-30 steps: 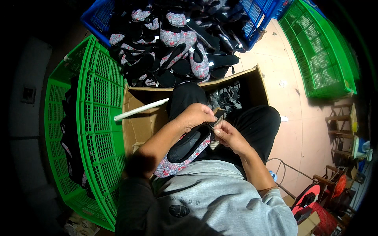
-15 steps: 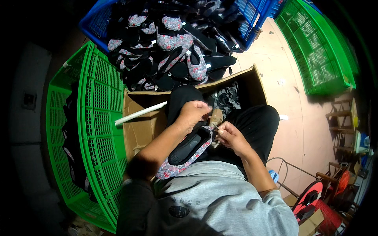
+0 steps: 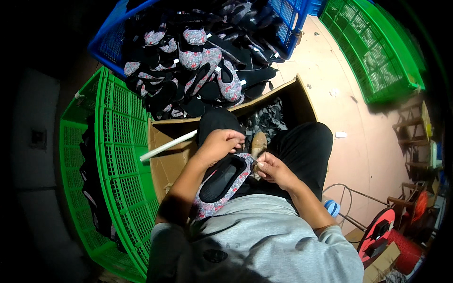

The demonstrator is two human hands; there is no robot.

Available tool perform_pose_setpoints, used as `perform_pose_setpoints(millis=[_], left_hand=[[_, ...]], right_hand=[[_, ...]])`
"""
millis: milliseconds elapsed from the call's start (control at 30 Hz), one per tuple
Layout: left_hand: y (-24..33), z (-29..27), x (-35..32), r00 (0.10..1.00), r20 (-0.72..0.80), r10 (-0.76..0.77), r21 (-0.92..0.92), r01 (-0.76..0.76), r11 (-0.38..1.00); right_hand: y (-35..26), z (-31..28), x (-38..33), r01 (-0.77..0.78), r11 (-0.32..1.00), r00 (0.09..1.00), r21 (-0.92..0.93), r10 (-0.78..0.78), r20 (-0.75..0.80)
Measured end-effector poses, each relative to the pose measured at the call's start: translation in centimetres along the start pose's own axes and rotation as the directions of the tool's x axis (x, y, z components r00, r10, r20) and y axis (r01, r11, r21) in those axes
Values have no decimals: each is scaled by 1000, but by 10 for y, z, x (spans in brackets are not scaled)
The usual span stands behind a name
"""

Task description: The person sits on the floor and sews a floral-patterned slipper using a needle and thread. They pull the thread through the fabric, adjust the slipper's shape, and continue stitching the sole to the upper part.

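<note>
Left hand (image 3: 218, 147) has shifted away from the right hand (image 3: 277, 170), widening the gap between their fingertips. Left fingers are curled; any grip cannot be confirmed. Right thumb and forefinger are pinched at the heel of the floral shoe (image 3: 218, 187), which rests on the lap, toe toward the body. Beyond: cardboard box (image 3: 163, 144) containing dark scraps (image 3: 267, 121); blue crate (image 3: 283, 12) heaped with similar shoes (image 3: 205, 70).

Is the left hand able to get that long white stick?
Probably yes: the long white stick lies to the left of the left hand, and nothing seems to cover the part that shows, so the way looks free.
</note>
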State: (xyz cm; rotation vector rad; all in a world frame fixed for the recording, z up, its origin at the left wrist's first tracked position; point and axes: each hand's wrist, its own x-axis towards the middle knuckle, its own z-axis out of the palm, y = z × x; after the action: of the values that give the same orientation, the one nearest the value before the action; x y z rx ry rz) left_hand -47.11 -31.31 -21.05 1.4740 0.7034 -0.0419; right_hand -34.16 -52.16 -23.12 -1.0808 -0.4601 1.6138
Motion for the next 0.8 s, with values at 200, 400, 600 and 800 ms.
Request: perform_pose_setpoints(millis=[200, 400, 600, 800], left_hand=[[22, -11, -22, 890, 190, 414, 720, -413, 558], [20, -1, -21, 838, 269, 474, 773, -481, 413], [21, -2, -19, 829, 237, 507, 747, -489, 450], [13, -10, -9, 834, 39, 551, 563, -474, 677]], right_hand=[[1, -1, 4, -14, 1000, 999, -20, 14, 28], [6, -1, 7, -19, 999, 998, 29, 17, 64], [12, -5, 9, 7, 1000, 998, 30, -9, 68], [13, -5, 11, 7, 999, 997, 45, -10, 78]])
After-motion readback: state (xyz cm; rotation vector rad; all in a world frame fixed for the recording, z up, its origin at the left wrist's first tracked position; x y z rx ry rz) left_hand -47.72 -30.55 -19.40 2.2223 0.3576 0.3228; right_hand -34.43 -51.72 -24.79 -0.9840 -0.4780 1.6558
